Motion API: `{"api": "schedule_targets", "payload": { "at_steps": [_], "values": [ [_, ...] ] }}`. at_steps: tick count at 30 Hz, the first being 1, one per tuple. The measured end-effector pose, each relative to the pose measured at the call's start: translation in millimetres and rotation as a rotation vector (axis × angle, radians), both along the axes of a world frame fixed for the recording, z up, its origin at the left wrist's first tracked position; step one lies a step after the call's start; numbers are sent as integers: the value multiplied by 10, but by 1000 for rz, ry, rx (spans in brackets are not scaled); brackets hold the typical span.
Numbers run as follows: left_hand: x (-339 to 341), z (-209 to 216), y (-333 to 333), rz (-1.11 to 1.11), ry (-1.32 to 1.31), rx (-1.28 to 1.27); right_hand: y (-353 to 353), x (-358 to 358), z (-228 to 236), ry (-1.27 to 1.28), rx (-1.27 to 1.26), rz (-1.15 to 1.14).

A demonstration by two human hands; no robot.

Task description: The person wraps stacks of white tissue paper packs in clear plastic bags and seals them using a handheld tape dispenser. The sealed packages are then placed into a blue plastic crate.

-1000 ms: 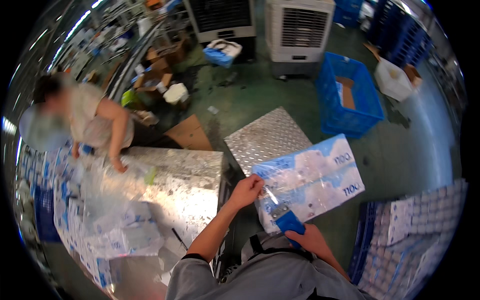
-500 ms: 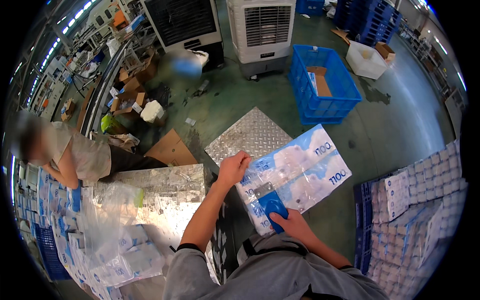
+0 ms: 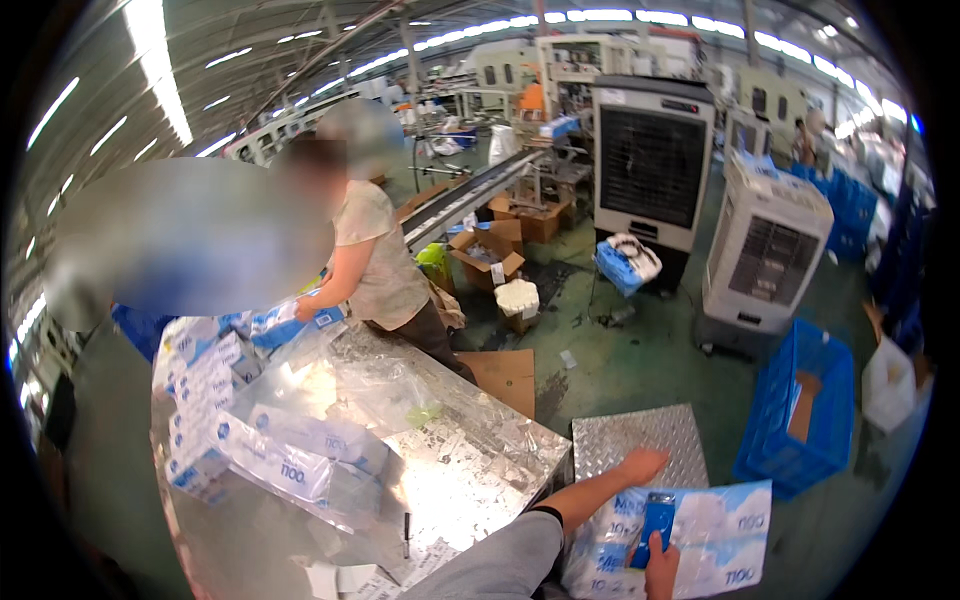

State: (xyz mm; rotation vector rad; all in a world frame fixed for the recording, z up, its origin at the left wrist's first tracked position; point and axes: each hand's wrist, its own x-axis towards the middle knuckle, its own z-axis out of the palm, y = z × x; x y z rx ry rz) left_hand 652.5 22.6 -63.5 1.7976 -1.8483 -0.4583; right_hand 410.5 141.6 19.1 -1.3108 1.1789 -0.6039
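A large plastic-wrapped package (image 3: pixel 735 550), white and blue with a cloud print, lies in front of me at the lower right. My right hand (image 3: pixel 660 572) grips a blue tape dispenser (image 3: pixel 655 520), whose head rests at or just above the package's upper face. Just past the far edge of that package is my left hand (image 3: pixel 643 466), its fingers curled together; whatever they hold, if anything, is too small to see. Beneath that hand a diamond-pattern metal plate (image 3: pixel 635 428) shows.
On my left stands a metal-topped table (image 3: pixel 480 440) with wrapped packs (image 3: pixel 300 455) and clear film. A co-worker (image 3: pixel 375 250) handles a blue pack at its far side. Beyond are a blue crate (image 3: pixel 755 450), two air coolers (image 3: pixel 650 160), cardboard boxes (image 3: pixel 490 255) and a conveyor (image 3: pixel 470 200).
The view has swung left and up, showing more of the table and co-worker. On the package, the dispenser has shifted toward the far edge. My left hand now reaches past that edge.
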Motion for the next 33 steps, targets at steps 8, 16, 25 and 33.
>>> {"api": "schedule_targets", "payload": {
  "at_steps": [8, 16, 25, 33],
  "values": [
    [167, -773, -88, -107, 271, 612, -16, -18, -74, 136, -244, 58],
    [179, -202, 141, 240, 304, 417, -139, 9, -181, 239, -280, 44],
    [40, 513, 727, 83, 383, 447, -149, -7, -141, 315, -340, 24],
    [-41, 593, 693, 160, 198, 511, -258, -117, -460, 215, -467, 53]
  ]
}}
